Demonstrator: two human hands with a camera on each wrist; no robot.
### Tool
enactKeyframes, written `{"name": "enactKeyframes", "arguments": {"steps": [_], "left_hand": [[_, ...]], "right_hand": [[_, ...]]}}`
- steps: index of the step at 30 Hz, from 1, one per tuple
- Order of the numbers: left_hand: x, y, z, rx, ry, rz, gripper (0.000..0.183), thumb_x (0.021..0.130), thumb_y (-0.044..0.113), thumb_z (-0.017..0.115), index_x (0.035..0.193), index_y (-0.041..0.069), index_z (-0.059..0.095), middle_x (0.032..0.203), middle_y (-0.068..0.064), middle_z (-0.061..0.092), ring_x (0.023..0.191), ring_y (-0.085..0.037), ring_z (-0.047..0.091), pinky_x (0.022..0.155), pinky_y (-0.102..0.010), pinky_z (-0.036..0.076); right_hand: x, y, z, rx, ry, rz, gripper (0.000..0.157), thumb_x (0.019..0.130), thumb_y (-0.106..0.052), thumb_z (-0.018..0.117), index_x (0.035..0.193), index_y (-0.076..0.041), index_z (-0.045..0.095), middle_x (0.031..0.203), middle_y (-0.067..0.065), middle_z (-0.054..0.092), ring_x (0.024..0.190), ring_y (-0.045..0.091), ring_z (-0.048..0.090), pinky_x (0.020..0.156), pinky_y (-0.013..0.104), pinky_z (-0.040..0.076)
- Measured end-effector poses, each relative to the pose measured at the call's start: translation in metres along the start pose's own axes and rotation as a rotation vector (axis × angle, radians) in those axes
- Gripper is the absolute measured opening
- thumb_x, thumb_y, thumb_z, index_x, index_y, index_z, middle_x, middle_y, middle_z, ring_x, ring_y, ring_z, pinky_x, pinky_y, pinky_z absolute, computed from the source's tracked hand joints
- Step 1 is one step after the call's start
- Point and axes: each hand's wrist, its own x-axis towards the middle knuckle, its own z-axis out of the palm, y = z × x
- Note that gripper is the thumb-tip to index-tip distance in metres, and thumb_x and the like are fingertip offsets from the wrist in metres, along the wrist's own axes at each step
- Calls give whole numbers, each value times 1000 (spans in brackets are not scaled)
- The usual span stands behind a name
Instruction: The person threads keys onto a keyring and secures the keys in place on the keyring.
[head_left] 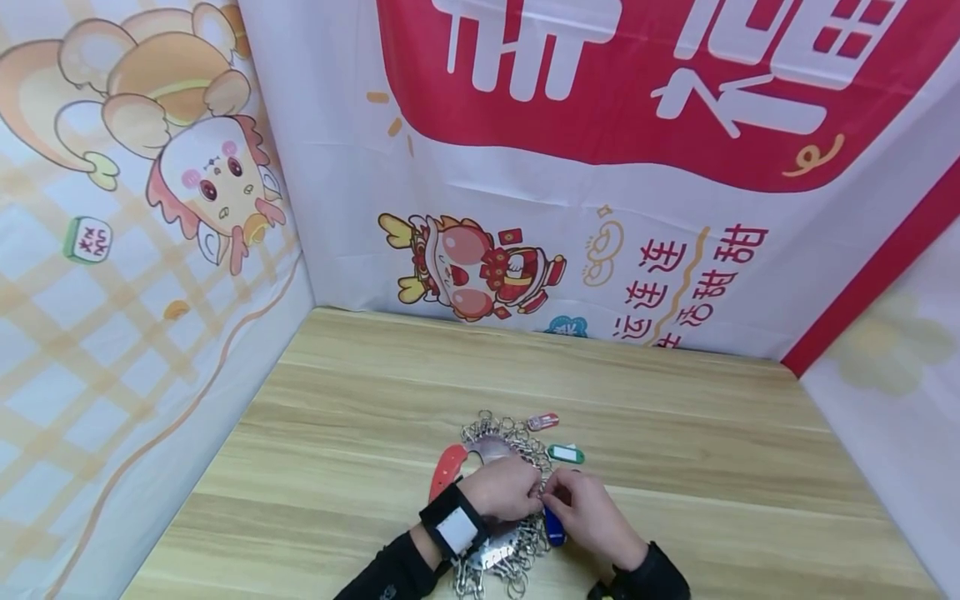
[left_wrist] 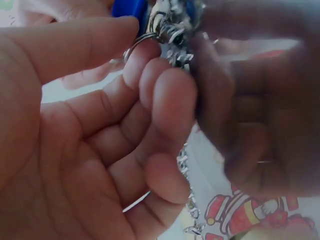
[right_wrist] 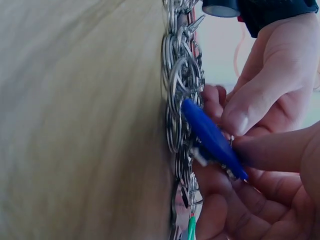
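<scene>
A metal ring plate (head_left: 497, 553) lies on the table, its edge crowded with split rings and small clasps (head_left: 517, 577). A red curved piece (head_left: 447, 468) shows at its left. Over the plate, my left hand (head_left: 506, 490) pinches a split ring (left_wrist: 141, 44) between thumb and curled fingers. From the right, my right hand (head_left: 592, 510) pinches beside it at the end of a blue key tag (right_wrist: 212, 137). The blue tag hangs against the ring edge, and the fingers meet around its ring. Much of the plate's middle is hidden under my left hand.
Just beyond the plate lie a green key tag (head_left: 566, 453) and a red key tag (head_left: 543, 422). The wooden table (head_left: 360, 400) ends at printed cloth walls (head_left: 337, 167) at the back and sides. A black wrist strap (head_left: 454, 523) is on my left wrist.
</scene>
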Motion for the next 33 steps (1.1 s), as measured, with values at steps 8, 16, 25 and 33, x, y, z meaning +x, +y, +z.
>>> {"name": "enactKeyframes", "arguments": {"steps": [8,16,25,33], "left_hand": [[3,0,6,30,40,20,30,88,21,64,62,17,50,54,6,46,46,-8,46,46,-22,36],[1,2,4,9,55,6,25,90,18,61,66,17,52,56,6,47,44,-9,47,43,-23,37],[1,2,0,1,67,-2,24,93,19,58,69,17,52,59,5,48,44,-10,48,41,-24,39],[1,1,0,-44,65,16,23,90,19,61,69,19,53,59,7,50,42,-9,49,39,-22,38]], "right_hand": [[0,1,2,6,-8,35,12,87,-6,65,81,-15,60,74,-9,56,63,3,48,56,22,41],[0,1,2,18,28,65,10,88,-6,64,82,-12,59,72,-8,55,61,4,48,54,22,41],[0,-4,-1,6,43,35,11,87,-3,64,81,-11,59,71,-8,54,61,3,48,54,22,43],[0,-4,-2,18,70,59,11,87,-3,65,81,-11,60,72,-7,56,60,3,49,54,22,43]]}}
